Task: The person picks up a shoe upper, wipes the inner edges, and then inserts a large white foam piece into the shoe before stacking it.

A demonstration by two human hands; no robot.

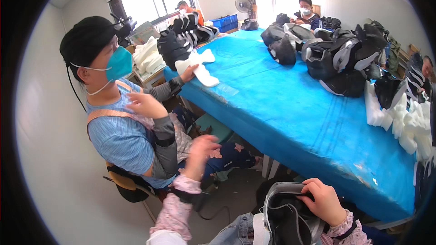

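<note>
My left hand (201,152) is raised in front of the seated co-worker, slightly blurred, its fingers apart and nothing visible in it. At my lap my right hand (323,202) grips the edge of a black and grey shoe upper (287,206), thumb inside the opening and fingers over the rim. The upper's opening faces up, showing a dark lining; its lower part runs out of the picture.
A blue-covered table (272,109) bears a heap of black shoe uppers (336,54) and white foam pieces (402,124). At left a masked co-worker (127,127) holds a white foam piece (202,72). More people sit at the table's far and right sides.
</note>
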